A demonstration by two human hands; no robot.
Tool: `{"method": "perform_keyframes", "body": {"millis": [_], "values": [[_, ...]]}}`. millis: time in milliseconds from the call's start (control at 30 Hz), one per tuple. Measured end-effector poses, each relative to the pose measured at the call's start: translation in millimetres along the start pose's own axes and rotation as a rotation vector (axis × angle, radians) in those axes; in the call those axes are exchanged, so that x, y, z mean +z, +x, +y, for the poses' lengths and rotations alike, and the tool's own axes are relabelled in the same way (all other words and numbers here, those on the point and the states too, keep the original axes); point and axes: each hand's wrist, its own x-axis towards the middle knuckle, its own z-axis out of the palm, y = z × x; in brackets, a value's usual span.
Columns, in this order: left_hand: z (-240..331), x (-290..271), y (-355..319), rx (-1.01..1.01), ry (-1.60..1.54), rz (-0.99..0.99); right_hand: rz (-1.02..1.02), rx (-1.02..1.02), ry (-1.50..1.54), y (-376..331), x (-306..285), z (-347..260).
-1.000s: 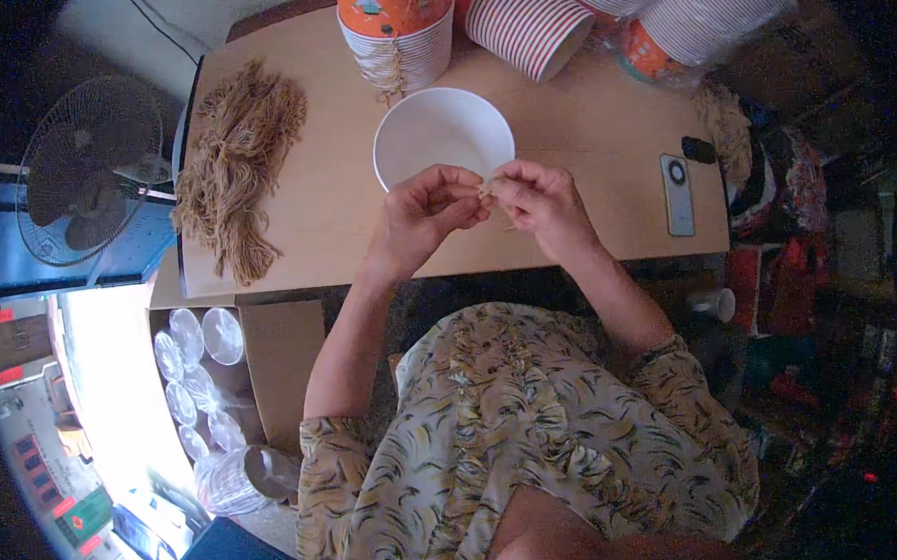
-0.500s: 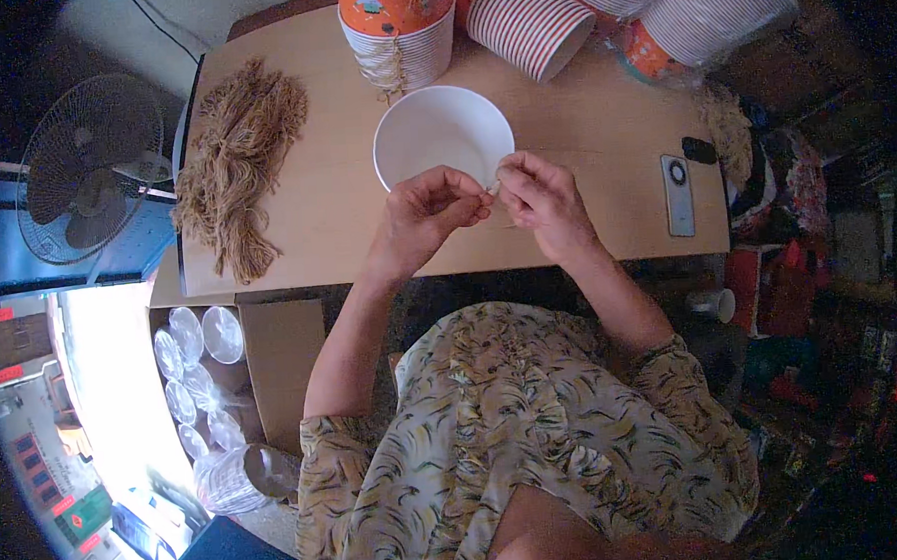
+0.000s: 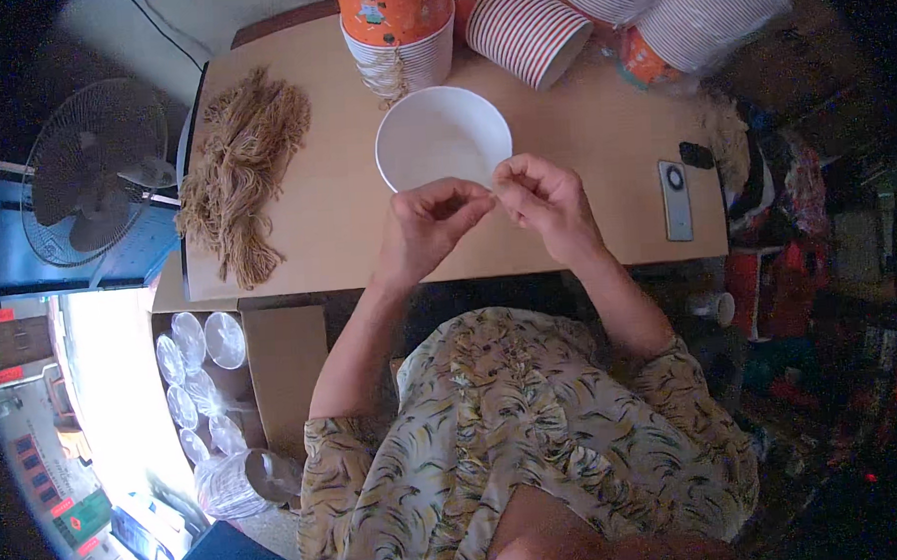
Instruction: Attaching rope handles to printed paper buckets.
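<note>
Over the counter, two hands meet at their tips

And here we are, right in front of the white bowl: left hand, thumb and fingers pinched together; right hand, fingers curled, tips pressed together at the same spot! Whatever lies between is too small to make out. Held close and central, it probably gets fine control from both sides, in full sight. The bowl, smooth and round, stands mouth up just beyond them, perhaps for easy reach. Out left, a shaggy heap of brown twine, fibrous and loose-ended, likely kept off to leave elbow room. At the back, a ribbed stack of striped tubs lies tipped over; far right, a flat, silvery phone, seemingly parked aside
</note>
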Motion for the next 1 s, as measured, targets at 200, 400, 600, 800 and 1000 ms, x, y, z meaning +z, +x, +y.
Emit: {"method": "perform_keyframes", "body": {"millis": [200,400,600,800,1000], "values": [[2,4,-12,0.3,0.256,0.083,-0.147,0.033,-0.352,-8,-21,-2],[-1,5,-14,0.539,0.562,0.166,-0.134,0.032,-0.219,-15,-25,-6],[-18,-6,-13,0.597,0.713,0.296,0.05,-0.02,-0.085,-25,-25,-27],[-18,-1,-14,0.585,0.809,0.343,0.191,-0.092,0.044,-29,-31,-22],[-8,13,0,0.405,0.896,0.41,0.201,-0.158,0.31,-15,-29,-37]]}}
